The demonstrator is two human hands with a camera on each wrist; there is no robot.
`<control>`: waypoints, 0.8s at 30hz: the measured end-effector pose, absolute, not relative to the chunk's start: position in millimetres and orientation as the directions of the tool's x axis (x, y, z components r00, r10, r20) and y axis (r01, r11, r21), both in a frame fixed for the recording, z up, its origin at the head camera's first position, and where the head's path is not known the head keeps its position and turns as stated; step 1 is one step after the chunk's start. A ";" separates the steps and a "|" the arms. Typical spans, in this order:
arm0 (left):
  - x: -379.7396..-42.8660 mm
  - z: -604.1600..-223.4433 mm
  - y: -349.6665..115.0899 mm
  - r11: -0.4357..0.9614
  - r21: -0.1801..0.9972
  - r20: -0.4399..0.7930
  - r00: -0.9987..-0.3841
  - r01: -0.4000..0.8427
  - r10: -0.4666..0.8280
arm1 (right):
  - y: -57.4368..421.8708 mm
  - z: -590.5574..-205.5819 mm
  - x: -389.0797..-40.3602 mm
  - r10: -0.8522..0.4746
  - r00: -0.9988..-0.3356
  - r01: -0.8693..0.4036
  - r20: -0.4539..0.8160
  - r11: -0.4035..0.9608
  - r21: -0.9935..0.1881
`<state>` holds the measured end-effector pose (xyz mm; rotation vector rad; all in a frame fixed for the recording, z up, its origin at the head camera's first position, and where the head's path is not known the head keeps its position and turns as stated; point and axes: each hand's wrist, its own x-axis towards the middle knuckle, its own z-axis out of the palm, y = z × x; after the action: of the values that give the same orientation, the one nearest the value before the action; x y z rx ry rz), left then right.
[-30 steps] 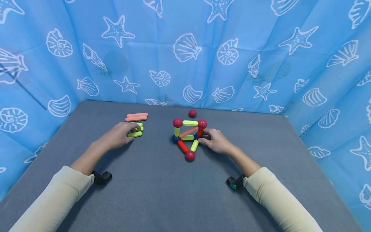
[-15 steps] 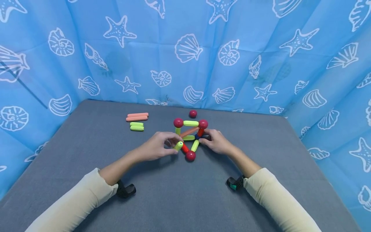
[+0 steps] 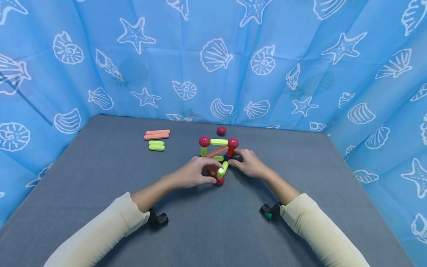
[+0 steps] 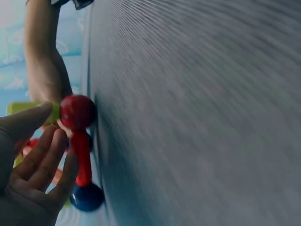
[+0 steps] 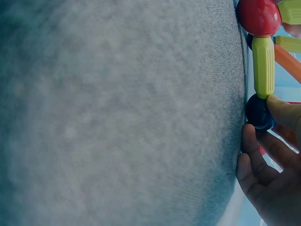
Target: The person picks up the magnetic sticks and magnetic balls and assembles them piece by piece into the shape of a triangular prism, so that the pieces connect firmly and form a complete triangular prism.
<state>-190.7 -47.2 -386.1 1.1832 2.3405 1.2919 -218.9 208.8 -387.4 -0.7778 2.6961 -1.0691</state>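
Head view: now pinching lime rod [image 3: 220, 173] atop near red ball [image 3: 219, 182] (left hand [image 3: 197, 172]), gripping navy ball [image 5: 258, 112] (right hand [image 3: 249, 163]), likely building upward.

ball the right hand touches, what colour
The ball is dark blue, clearest in the right wrist view.

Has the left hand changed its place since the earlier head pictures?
Yes. Judged against the salmon sticks, the left hand has moved rightward and nearer the person, to the front red ball.

Forearms [image 3: 100, 228] angled inward, left hand [image 3: 197, 173] pinching, right hand [image 3: 250, 163] gripping, fingers [image 5: 257, 162] bent.
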 end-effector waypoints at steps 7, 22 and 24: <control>-204.7 -393.8 -76.4 0.414 0.782 0.165 -0.796 0.465 0.582 | 209.0 -387.0 -218.6 -0.493 -0.870 -0.388 0.035 0.638 -0.665; -233.1 -397.5 -78.8 0.502 0.775 0.036 -0.820 0.385 0.572 | 217.5 -376.8 -241.3 -0.581 -0.813 -0.400 -0.045 0.613 -0.681; -233.5 -397.2 -79.7 0.502 0.776 0.031 -0.818 0.382 0.574 | 218.9 -374.8 -249.7 -0.566 -0.824 -0.378 -0.038 0.597 -0.707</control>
<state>-233.5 -79.7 -397.2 0.8147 2.5152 1.2128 -249.7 218.9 -374.8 -0.7747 2.5684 -1.0479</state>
